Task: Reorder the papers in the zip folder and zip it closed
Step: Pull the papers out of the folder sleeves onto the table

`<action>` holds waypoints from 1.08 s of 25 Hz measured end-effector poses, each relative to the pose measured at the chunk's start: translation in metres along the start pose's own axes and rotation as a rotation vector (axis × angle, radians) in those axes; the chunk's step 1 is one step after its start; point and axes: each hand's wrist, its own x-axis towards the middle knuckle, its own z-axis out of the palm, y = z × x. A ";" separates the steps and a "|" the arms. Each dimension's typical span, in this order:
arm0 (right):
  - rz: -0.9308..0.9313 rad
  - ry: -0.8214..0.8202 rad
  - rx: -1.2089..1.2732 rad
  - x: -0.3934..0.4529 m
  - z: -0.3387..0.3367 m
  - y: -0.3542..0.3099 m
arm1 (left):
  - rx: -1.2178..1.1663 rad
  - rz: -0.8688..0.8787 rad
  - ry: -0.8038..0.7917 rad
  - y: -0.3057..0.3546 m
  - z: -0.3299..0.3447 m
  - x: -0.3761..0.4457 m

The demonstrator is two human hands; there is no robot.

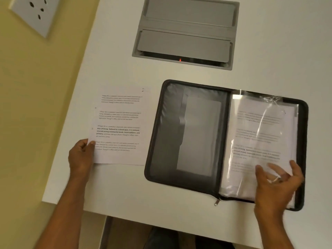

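A black zip folder [172, 133] lies open on the white table [125, 191]. Its right half holds clear plastic sleeves [258, 137] with printed papers inside. The zipper pull [216, 202] hangs at the folder's front edge. A loose printed sheet [120, 126] lies flat on the table to the left of the folder. My left hand [80, 157] pinches that sheet's lower left corner, thumb on top. My right hand [276, 184] hovers over the lower right of the sleeves with fingers spread and blurred; whether it touches them I cannot tell.
A grey cable hatch [185, 33] is set into the table behind the folder. The table's left edge runs beside a yellow wall with a white socket plate [34, 13]. The front edge is close to my body.
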 end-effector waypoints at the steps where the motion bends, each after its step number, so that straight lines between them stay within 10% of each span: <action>1: 0.000 -0.040 0.031 -0.005 0.005 -0.006 | 0.069 0.021 0.033 -0.001 -0.004 0.001; 7: -0.050 -0.362 0.026 -0.064 0.063 -0.045 | 0.416 0.299 0.201 0.012 0.018 -0.032; 9: -0.089 -0.474 -0.018 -0.080 0.080 -0.046 | 0.147 0.366 -0.023 0.036 0.042 -0.058; 13: -0.168 -0.550 -0.196 -0.095 0.103 -0.029 | -0.278 -0.058 -0.693 0.114 0.089 -0.112; 16: -0.132 -0.548 -0.231 -0.098 0.111 -0.018 | -0.305 -0.125 -0.854 0.135 0.114 -0.123; 24: -0.271 -0.791 -0.325 -0.094 0.114 0.001 | -0.075 -0.070 -0.559 0.112 0.142 -0.108; 27: -0.288 -0.641 -0.316 -0.069 0.088 0.004 | -0.036 -0.044 -0.497 0.107 0.141 -0.101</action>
